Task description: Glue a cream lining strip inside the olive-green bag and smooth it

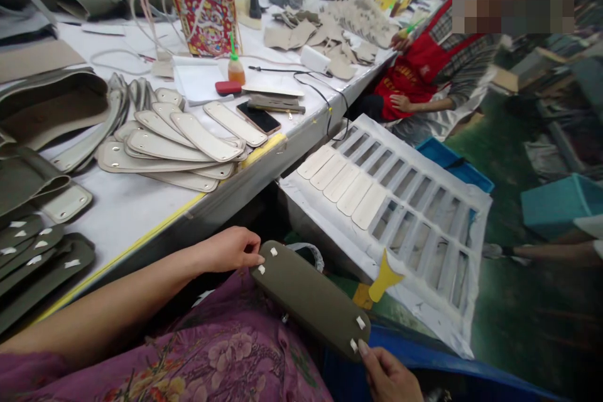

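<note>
A long olive-grey panel with rounded ends (311,298) lies slanted above my lap, with two small white tabs near each end. My left hand (235,248) is closed at its upper left end, thumb and fingertips beside a tab. At the lower right end, my right hand (389,370) grips the edge, its thumb next to a tab. Similar dark panels with white tabs (70,257) are stacked at the table's left. Pale beige panels with metal-edged holes (164,151) lie fanned out on the white table (134,217).
Right of me stands a white slotted rack (424,188) with several pale strips (336,179) on it. A yellow forked piece (385,276) is at its near edge. A phone (259,118) and glue bottle (235,69) lie farther back. Another person in a red apron (409,81) sits beyond.
</note>
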`<control>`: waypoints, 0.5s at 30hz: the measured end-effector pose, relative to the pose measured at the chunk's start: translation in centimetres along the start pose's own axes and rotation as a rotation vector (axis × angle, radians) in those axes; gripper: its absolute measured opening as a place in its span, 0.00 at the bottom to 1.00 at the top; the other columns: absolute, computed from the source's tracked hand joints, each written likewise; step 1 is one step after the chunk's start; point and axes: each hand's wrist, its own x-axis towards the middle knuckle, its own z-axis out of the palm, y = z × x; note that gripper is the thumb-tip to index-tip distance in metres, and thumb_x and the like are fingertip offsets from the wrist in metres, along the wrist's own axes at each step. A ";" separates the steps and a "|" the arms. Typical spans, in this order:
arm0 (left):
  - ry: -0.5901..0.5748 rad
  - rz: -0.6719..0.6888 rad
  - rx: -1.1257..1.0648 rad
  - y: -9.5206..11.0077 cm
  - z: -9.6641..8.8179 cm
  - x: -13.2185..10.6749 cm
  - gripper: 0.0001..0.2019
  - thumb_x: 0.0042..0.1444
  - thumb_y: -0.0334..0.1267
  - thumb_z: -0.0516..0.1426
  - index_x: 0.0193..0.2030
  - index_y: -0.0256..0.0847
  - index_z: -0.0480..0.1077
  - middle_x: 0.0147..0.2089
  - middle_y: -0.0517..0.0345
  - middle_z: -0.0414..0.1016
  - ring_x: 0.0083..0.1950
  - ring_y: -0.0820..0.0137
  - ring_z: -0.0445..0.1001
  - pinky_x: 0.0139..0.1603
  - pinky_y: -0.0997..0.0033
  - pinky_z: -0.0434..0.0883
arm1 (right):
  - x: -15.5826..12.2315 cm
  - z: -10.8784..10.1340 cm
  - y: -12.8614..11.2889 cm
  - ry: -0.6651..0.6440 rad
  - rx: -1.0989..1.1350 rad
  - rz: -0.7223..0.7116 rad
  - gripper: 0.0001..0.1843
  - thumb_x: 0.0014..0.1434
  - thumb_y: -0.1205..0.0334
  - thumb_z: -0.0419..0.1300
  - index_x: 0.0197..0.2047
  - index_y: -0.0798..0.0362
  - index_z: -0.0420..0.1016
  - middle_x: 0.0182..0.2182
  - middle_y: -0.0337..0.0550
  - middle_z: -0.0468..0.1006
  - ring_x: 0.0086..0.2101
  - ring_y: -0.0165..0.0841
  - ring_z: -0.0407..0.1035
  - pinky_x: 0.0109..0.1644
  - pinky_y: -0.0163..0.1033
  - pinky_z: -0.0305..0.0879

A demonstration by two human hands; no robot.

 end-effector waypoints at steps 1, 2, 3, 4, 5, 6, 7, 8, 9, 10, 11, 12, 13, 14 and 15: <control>-0.004 0.003 0.042 0.1 -0.1 -0.2 0.14 0.52 0.47 0.54 0.25 0.39 0.65 0.22 0.63 0.66 0.25 0.74 0.64 0.25 0.76 0.57 | -0.3 -0.1 -0.2 0.001 -0.004 -0.020 0.27 0.47 0.36 0.52 0.20 0.54 0.62 0.14 0.33 0.55 0.17 0.24 0.49 0.21 0.31 0.46; -0.003 0.000 0.082 0.1 -0.2 -0.4 0.13 0.52 0.48 0.54 0.27 0.39 0.66 0.25 0.62 0.68 0.27 0.72 0.66 0.26 0.75 0.58 | -0.6 -0.1 -0.3 0.008 -0.011 -0.043 0.27 0.48 0.36 0.52 0.19 0.54 0.62 0.14 0.34 0.55 0.17 0.24 0.49 0.21 0.32 0.46; 0.015 -0.004 0.122 0.0 -0.2 -0.5 0.13 0.51 0.49 0.54 0.32 0.39 0.67 0.28 0.61 0.70 0.29 0.70 0.68 0.28 0.74 0.61 | -0.8 -0.2 -0.4 0.023 -0.013 -0.076 0.27 0.49 0.37 0.52 0.19 0.55 0.62 0.14 0.34 0.57 0.18 0.25 0.50 0.22 0.32 0.47; 0.040 -0.010 0.168 -0.2 -0.1 -0.4 0.16 0.50 0.50 0.55 0.37 0.39 0.67 0.32 0.58 0.72 0.32 0.68 0.70 0.31 0.72 0.64 | -0.9 -0.2 -0.4 0.034 -0.014 -0.108 0.26 0.50 0.38 0.52 0.19 0.55 0.63 0.15 0.35 0.58 0.18 0.25 0.50 0.22 0.32 0.47; 0.087 0.013 0.206 -0.3 0.0 -0.2 0.20 0.48 0.50 0.56 0.44 0.39 0.67 0.39 0.55 0.73 0.38 0.64 0.72 0.37 0.70 0.67 | -1.0 -0.1 -0.4 0.052 -0.007 -0.134 0.26 0.51 0.40 0.52 0.18 0.55 0.62 0.15 0.35 0.59 0.18 0.25 0.51 0.22 0.32 0.48; 0.133 0.084 0.245 -0.2 0.2 0.1 0.23 0.48 0.47 0.57 0.50 0.39 0.65 0.47 0.52 0.71 0.46 0.61 0.71 0.46 0.66 0.67 | -0.9 -0.1 -0.2 0.067 0.006 -0.153 0.25 0.52 0.42 0.52 0.18 0.55 0.63 0.15 0.35 0.59 0.19 0.25 0.52 0.23 0.31 0.49; 0.154 0.163 0.285 0.2 0.6 0.5 0.26 0.48 0.43 0.56 0.55 0.39 0.62 0.53 0.50 0.68 0.52 0.59 0.68 0.53 0.63 0.65 | -0.7 -0.1 0.0 0.085 0.021 -0.165 0.24 0.52 0.43 0.52 0.19 0.56 0.63 0.15 0.36 0.60 0.19 0.25 0.52 0.23 0.31 0.49; 0.162 0.257 0.315 0.9 1.2 1.0 0.27 0.48 0.38 0.54 0.58 0.40 0.60 0.58 0.50 0.64 0.57 0.58 0.64 0.58 0.60 0.61 | -0.5 0.0 0.3 0.101 0.040 -0.171 0.23 0.53 0.45 0.53 0.19 0.56 0.64 0.15 0.36 0.61 0.19 0.24 0.53 0.23 0.31 0.49; 0.153 0.357 0.333 2.1 1.9 1.5 0.29 0.48 0.34 0.53 0.60 0.42 0.58 0.61 0.51 0.61 0.60 0.59 0.61 0.60 0.60 0.59 | -0.4 0.0 0.5 0.112 0.060 -0.176 0.22 0.53 0.46 0.53 0.20 0.57 0.65 0.16 0.36 0.62 0.19 0.24 0.53 0.23 0.31 0.49; 0.126 0.448 0.340 3.5 2.9 1.9 0.30 0.49 0.32 0.51 0.62 0.43 0.56 0.63 0.52 0.59 0.62 0.60 0.60 0.61 0.60 0.58 | -0.3 0.0 0.8 0.120 0.077 -0.181 0.22 0.54 0.47 0.54 0.20 0.57 0.65 0.16 0.36 0.62 0.19 0.24 0.53 0.23 0.30 0.49; 0.088 0.529 0.337 5.2 4.2 2.4 0.30 0.50 0.32 0.51 0.63 0.43 0.55 0.64 0.52 0.57 0.63 0.61 0.58 0.62 0.61 0.58 | -0.2 0.1 1.0 0.123 0.090 -0.188 0.21 0.54 0.48 0.54 0.21 0.57 0.66 0.16 0.36 0.63 0.19 0.24 0.53 0.23 0.30 0.49; 0.046 0.593 0.327 6.9 5.6 2.9 0.31 0.51 0.34 0.52 0.64 0.41 0.52 0.65 0.50 0.56 0.63 0.62 0.57 0.62 0.61 0.58 | -0.2 0.1 1.1 0.123 0.100 -0.196 0.20 0.54 0.49 0.54 0.21 0.57 0.67 0.16 0.36 0.63 0.19 0.24 0.54 0.23 0.30 0.49; -0.007 0.631 0.329 8.6 7.2 3.4 0.34 0.51 0.38 0.54 0.65 0.39 0.50 0.65 0.48 0.54 0.64 0.61 0.55 0.62 0.60 0.58 | -0.3 0.1 1.2 0.123 0.108 -0.205 0.20 0.54 0.50 0.55 0.21 0.57 0.67 0.16 0.36 0.63 0.20 0.24 0.54 0.23 0.30 0.49; -0.057 0.653 0.342 10.1 8.7 4.0 0.38 0.49 0.43 0.57 0.65 0.36 0.48 0.66 0.45 0.53 0.65 0.59 0.54 0.62 0.58 0.57 | -0.3 0.0 1.3 0.123 0.111 -0.215 0.19 0.54 0.51 0.55 0.21 0.58 0.67 0.16 0.36 0.63 0.20 0.24 0.54 0.23 0.30 0.49; -0.097 0.663 0.368 11.3 10.2 4.5 0.42 0.46 0.47 0.59 0.65 0.33 0.47 0.66 0.41 0.53 0.65 0.57 0.53 0.63 0.55 0.56 | -0.4 0.0 1.4 0.125 0.112 -0.224 0.19 0.54 0.52 0.55 0.21 0.58 0.67 0.16 0.36 0.63 0.20 0.24 0.54 0.23 0.30 0.49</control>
